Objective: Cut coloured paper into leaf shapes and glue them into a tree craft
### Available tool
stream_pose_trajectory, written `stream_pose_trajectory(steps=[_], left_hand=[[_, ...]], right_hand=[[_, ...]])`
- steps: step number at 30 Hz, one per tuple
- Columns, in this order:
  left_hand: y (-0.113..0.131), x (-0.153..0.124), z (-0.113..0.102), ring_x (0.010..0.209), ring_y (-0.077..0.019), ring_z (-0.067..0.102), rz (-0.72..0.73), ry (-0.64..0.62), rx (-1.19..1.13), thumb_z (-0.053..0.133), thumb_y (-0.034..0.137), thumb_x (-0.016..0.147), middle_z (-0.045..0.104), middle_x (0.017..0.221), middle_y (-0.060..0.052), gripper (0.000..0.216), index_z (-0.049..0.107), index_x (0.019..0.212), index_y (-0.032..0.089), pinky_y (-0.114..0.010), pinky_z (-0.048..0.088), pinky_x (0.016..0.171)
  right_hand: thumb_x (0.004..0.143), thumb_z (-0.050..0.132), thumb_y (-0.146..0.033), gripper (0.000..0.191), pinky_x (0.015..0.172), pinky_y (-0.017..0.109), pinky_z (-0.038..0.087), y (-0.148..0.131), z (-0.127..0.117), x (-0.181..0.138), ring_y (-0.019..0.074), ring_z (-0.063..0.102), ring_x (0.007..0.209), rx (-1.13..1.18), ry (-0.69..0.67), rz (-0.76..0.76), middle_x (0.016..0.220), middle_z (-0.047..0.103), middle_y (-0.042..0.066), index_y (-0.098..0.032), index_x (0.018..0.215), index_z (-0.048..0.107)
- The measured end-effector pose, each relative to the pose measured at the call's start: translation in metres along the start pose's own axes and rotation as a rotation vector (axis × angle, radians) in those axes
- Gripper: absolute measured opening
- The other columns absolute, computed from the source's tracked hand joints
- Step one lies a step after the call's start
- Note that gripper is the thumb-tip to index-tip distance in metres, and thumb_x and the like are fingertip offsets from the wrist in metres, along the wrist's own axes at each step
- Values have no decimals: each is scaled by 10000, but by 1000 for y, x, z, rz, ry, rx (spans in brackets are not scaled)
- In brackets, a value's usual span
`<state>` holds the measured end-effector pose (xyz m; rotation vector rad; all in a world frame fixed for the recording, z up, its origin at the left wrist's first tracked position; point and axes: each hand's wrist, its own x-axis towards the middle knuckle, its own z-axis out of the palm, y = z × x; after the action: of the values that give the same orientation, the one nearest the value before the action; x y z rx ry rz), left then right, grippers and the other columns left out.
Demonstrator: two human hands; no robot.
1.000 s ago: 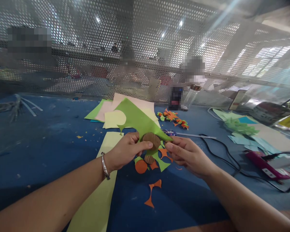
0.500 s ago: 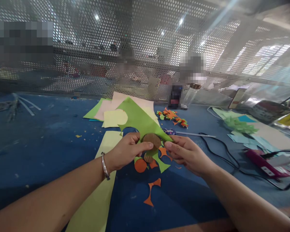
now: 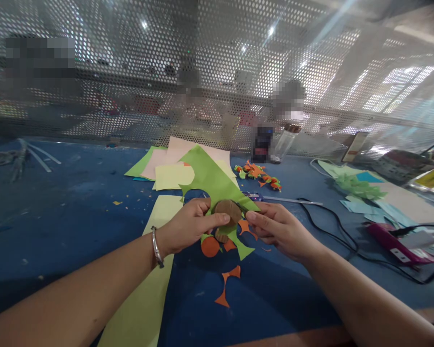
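Note:
My left hand (image 3: 193,221) is closed, pinching a brown cardboard disc (image 3: 228,212) against a sheet of green paper (image 3: 206,168). Round bites are cut from the paper's left edge. At the right of the disc, my right hand (image 3: 275,224) is closed on small scissors (image 3: 243,209); only a thin dark part shows by the fingertips, the rest is hidden. Below the hands lie a second cardboard disc (image 3: 222,235), an orange paper circle (image 3: 210,246) and orange paper scraps (image 3: 227,284). A green pointed flap hangs under the disc.
Stacked paper sheets (image 3: 166,176) lie beyond my hands, with a pale yellow strip (image 3: 141,299) under my left forearm. Orange and green paper pieces (image 3: 255,169), a glass bottle (image 3: 286,142) and a cutter (image 3: 253,196) are farther back. A black cable (image 3: 332,231) runs to a magenta power strip (image 3: 398,246).
The green sheet has tilted and shifted slightly to the right, and its right corner by my right fingertips looks shorter. Both hands stay nearly in place.

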<state>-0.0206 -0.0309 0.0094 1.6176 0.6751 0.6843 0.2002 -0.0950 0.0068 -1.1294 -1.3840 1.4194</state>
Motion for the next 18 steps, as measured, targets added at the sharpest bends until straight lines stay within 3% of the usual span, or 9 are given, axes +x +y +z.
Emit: stream_pose_trajectory(steps=[4,10,18], left_hand=[[1,1,1,623,-96,533,36,32,-63,730,295,833,665,735,0,175,743,943,159,-198,419,566],[0,1,1,802,-141,675,-22,-14,-178,745,261,813,771,931,-43,203,773,993,171,-264,547,773],[3,0,2,705,-107,642,-17,12,-218,747,210,790,729,742,12,104,785,882,182,-225,528,717]], right_hand=[[884,706,-503,362,414,192,103,-1,1,2,53,118,512,21,9,1,631,200,-98,-186,840,537],[904,694,-477,332,413,187,109,-1,2,1,50,130,513,53,-7,-1,639,219,-93,-177,864,557],[911,685,-472,319,415,181,109,0,1,-1,50,122,508,68,-15,15,626,221,-95,-184,862,556]])
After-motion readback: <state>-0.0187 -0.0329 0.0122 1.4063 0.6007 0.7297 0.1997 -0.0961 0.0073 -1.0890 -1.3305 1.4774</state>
